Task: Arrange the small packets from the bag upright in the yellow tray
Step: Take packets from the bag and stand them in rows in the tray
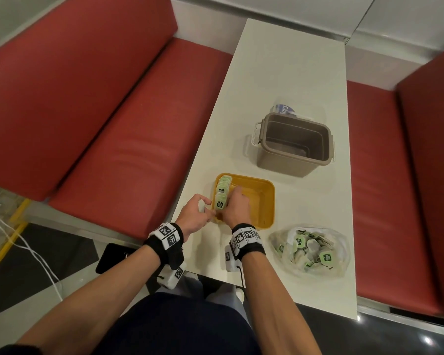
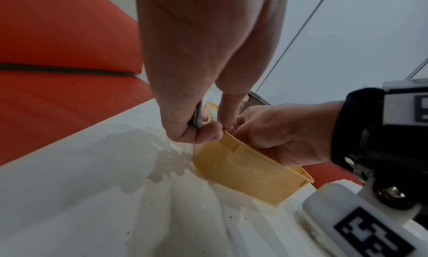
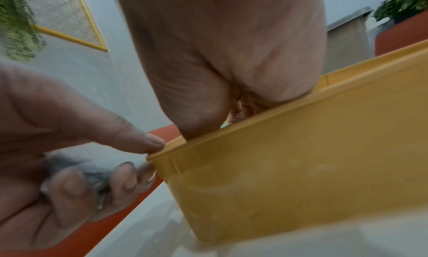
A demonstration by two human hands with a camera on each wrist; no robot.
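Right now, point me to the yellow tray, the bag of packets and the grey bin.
yellow tray [image 1: 267, 201], head view, bare right wall.
bag of packets [image 1: 309, 248], head view, middle of the clear bag.
grey bin [image 1: 280, 162], head view, front outer wall.

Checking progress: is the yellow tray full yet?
No. One row of packets stands along the left wall of the yellow tray; the remaining floor is bare.

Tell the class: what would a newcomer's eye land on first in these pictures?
Both hands meeting at the near left corner of the yellow tray, where a row of green packets stands upright along its left wall. The left hand grips spare packets; the right hand steadies the row. The clear bag of packets lies near right.
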